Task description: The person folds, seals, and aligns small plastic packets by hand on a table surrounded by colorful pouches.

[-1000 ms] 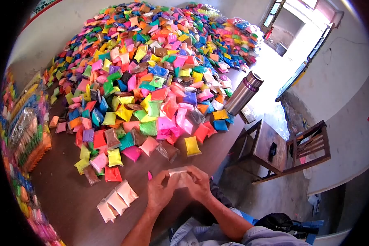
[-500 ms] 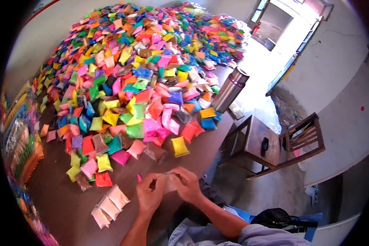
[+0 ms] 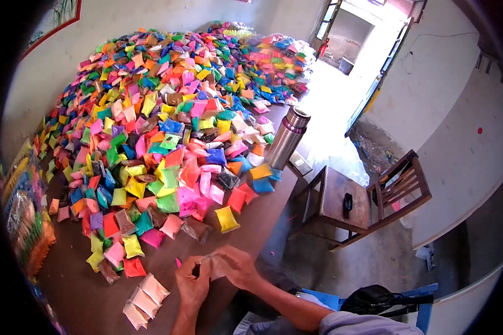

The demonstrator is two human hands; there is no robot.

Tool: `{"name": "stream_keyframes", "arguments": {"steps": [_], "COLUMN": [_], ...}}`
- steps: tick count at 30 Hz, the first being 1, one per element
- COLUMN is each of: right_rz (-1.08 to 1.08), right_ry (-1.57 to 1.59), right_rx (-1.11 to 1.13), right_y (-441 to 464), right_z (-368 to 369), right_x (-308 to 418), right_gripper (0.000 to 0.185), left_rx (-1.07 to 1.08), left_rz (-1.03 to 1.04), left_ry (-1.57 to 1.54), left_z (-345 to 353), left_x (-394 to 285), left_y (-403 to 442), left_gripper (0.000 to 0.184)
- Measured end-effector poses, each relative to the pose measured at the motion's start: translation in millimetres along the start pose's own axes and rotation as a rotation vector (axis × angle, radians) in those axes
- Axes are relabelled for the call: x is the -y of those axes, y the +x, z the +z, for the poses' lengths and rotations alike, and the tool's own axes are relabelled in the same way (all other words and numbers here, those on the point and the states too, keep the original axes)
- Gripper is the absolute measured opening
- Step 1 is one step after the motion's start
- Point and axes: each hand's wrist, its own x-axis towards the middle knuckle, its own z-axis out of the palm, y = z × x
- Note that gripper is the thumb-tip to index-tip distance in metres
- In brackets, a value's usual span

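Note:
Both of my hands meet above the table's near edge, fingertips pinched together at the top of a small pale packet. My left hand is closed on its left side, and my right hand is closed on its right side. Fingers cover much of the packet, so its contents are hard to make out. Left of my left hand lies a short row of pale peach packets, partly overlapping. A tiny bright pink piece sits just beyond my left thumb.
A huge heap of colourful small packets covers the brown table. A steel flask stands at the right edge. Bagged bright items line the far left. Right of the table is a wooden chair with a black object on it.
The camera view has shifted, so the heap appears lower and the chair further left. Both hands keep their pinch on the pale packet, with little change in pose.

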Motion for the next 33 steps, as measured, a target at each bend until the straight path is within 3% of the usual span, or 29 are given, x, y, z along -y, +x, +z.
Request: {"name": "stream_keyframes", "arguments": {"steps": [4, 10, 22, 33], "right_rz": [0.079, 0.152, 0.164, 0.214], "right_ry": [0.02, 0.084, -0.001, 0.117], "right_rx": [-0.019, -0.036, -0.033, 0.042], "right_y": [-5.3, -6.4, -3.4, -3.2], "right_z": [-1.5, 2.6, 1.0, -0.1], "right_x": [-8.0, -11.9, -3.6, -0.3], "right_gripper": [0.014, 0.014, 0.018, 0.02], "left_rx": [-0.024, 0.012, 0.061, 0.132], "left_rz": [-0.056, 0.041, -0.031, -0.089], "left_ry": [0.009, 0.198, 0.016, 0.168], "left_z": [6.3, 5.2, 7.0, -3.8], "left_x": [-9.5, -13.3, -16.7, -16.3], "left_y": [0.0, -0.6, -2.0, -0.9], "left_gripper": [0.01, 0.014, 0.015, 0.016]}}
